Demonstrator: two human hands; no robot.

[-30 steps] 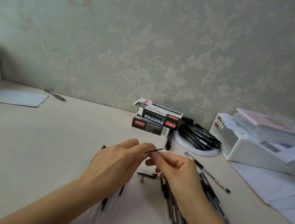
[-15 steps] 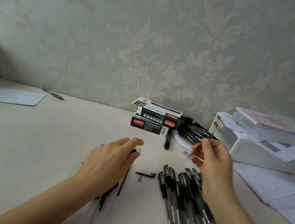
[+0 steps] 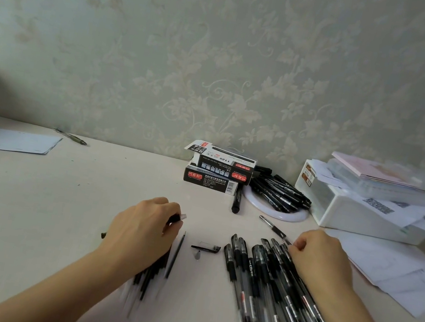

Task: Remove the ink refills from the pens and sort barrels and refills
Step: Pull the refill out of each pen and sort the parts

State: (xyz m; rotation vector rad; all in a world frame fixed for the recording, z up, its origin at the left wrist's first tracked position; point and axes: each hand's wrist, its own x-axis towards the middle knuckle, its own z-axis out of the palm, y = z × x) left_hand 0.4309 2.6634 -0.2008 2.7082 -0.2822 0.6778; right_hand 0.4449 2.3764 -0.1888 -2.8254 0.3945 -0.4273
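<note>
My left hand (image 3: 145,229) grips a pen barrel (image 3: 178,217); its black grip and clear threaded end stick out past my fingers. Beneath that hand lies a bundle of thin black refills (image 3: 156,272), partly hidden by my wrist. To the right, several black-grip pens (image 3: 264,282) lie in a loose pile. My right hand (image 3: 321,259) is at the pile's far right edge, fingers curled and pinching the end of a single pen (image 3: 274,229) that points away to the upper left. A loose cap (image 3: 205,247) and a small metal tip (image 3: 197,255) lie between the two piles.
Two stacked pen boxes (image 3: 218,171) and a black marker (image 3: 236,203) stand at the back. Beside them a white ring (image 3: 278,215) holds more black pens. A white bin (image 3: 359,216) and loose papers (image 3: 398,272) fill the right side. At far left lie a sheet (image 3: 15,140) and a pen (image 3: 72,136).
My hands were together, pulling at one pen. They have parted: the left sank toward the refill bundle with the barrel, the right swung right and down onto the pen pile's edge.
</note>
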